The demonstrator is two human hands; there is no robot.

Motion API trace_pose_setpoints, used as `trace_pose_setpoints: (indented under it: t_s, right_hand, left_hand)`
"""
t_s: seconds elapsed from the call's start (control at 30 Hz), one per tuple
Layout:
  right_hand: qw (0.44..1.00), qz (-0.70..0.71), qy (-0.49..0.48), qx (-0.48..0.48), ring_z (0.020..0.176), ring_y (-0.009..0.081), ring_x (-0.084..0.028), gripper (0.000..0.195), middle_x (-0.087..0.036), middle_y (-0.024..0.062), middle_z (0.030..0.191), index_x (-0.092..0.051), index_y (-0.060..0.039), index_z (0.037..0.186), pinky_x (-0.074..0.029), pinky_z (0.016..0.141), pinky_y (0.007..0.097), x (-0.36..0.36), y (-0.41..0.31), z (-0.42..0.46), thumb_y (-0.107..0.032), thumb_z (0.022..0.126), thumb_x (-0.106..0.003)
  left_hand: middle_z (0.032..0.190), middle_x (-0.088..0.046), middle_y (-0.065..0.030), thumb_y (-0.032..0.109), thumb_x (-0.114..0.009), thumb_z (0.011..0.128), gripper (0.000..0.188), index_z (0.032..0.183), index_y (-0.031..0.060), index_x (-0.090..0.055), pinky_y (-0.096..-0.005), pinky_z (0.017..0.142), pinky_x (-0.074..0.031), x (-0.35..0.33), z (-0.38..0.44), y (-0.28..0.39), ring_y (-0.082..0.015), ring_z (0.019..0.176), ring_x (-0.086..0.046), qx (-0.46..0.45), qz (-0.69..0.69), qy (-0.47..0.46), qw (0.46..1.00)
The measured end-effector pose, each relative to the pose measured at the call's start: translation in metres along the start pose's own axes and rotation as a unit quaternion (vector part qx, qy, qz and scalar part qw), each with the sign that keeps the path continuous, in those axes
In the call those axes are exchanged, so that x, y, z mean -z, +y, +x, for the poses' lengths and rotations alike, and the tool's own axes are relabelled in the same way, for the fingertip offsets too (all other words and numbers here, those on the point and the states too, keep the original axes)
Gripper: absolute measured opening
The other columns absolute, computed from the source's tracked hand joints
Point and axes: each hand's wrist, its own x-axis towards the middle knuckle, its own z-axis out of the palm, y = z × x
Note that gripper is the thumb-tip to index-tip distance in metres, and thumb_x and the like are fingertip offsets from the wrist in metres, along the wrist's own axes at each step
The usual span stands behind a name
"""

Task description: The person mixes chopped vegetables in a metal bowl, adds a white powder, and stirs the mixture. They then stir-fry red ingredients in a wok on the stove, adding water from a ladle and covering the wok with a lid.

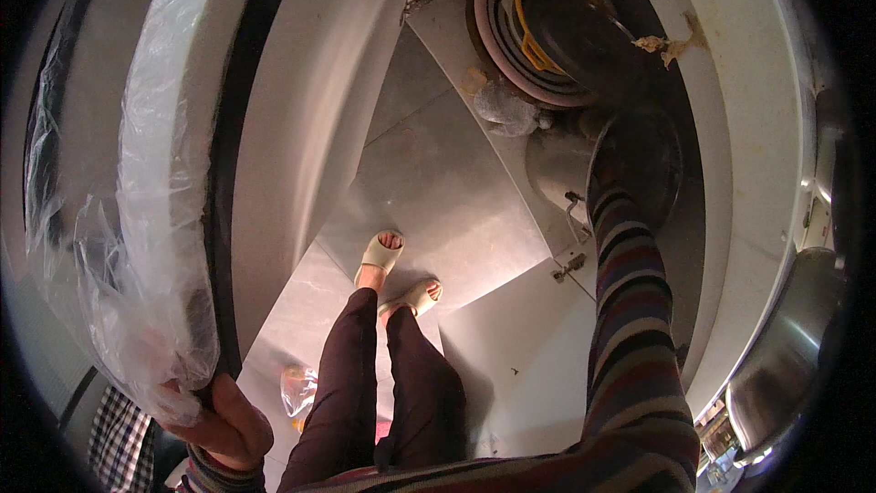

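At the lower left, my left hand (pixel 219 424) is closed on the gathered end of a clear plastic bag (pixel 147 329), which stretches up along a pale, curved edge. On the right, my striped sleeve reaches into an open, dark cabinet, ending at a large metal pot (pixel 561 157). My right hand is barely visible in the dark opening of that pot; its fingers cannot be made out. Above the pot lie nested round basins (pixel 487 34) with an orange-yellow handled frame (pixel 537 55) and a dark round pan. A pale bundle in plastic (pixel 506 109) sits beside them.
Open cabinet doors (pixel 520 370) with metal hinges (pixel 569 267) stand around the tiled floor (pixel 438 171). A pale counter edge (pixel 759 150) runs down the right, with a shiny metal vessel (pixel 787 342) beyond. A plastic bag (pixel 299 390) lies near my legs; checked cloth (pixel 122 438) is lower left.
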Motion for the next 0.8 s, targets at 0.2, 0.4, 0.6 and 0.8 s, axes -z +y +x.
trace_pose_setpoints:
  t_s: [0.2,0.4,0.6,0.8]
  right_hand:
    - [0.995,0.057,0.047,0.065,0.098,0.0419,-0.06,0.038,-0.064,0.025,0.11,-0.064,0.0016,0.113,-0.048,0.087,0.0462,0.0,-0.047,-0.02,-0.026,0.105,-0.039]
    - [0.843,0.482,0.102,-0.217,0.094,0.0256,-0.059,0.033,-0.064,0.0141,0.102,-0.064,-0.0027,0.114,-0.047,0.084,0.0367,-0.017,0.065,-0.078,-0.028,0.104,-0.045]
    - [0.664,0.681,0.052,-0.305,0.059,0.0071,-0.047,0.021,-0.057,-0.0016,0.075,-0.062,-0.0104,0.093,-0.038,0.05,0.0244,0.063,-0.047,-0.156,-0.031,0.1,-0.061]
    - [0.661,0.672,0.157,-0.294,0.074,0.0101,-0.053,0.023,-0.061,0.001,0.089,-0.062,-0.0086,0.101,-0.043,0.065,0.0242,-0.019,-0.051,-0.206,-0.032,0.101,-0.059]
  left_hand:
    - [0.157,-0.025,-0.0278,0.005,-0.04,0.103,0.053,0.151,-0.0064,-0.021,-0.0495,0.118,-0.026,-0.002,0.004,0.027,-0.0411,0.142,-0.031,0.059,-0.079,-0.007,0.995]
    - [0.14,-0.042,-0.0274,0.001,-0.045,0.1,0.052,0.148,-0.0084,-0.025,-0.0475,0.109,-0.035,-0.025,0.036,0.036,-0.0394,0.126,-0.047,0.076,-0.201,-0.037,0.976]
    - [0.131,-0.054,-0.0273,-0.002,-0.048,0.099,0.044,0.141,-0.007,-0.037,-0.0423,0.101,-0.044,-0.012,0.06,0.08,-0.0389,0.116,-0.058,0.059,-0.185,-0.025,0.981]
    - [0.133,-0.054,-0.0255,0.001,-0.046,0.102,0.043,0.143,-0.0071,-0.035,-0.0379,0.101,-0.043,-0.009,0.068,0.092,-0.0361,0.116,-0.057,0.056,-0.219,-0.059,0.972]
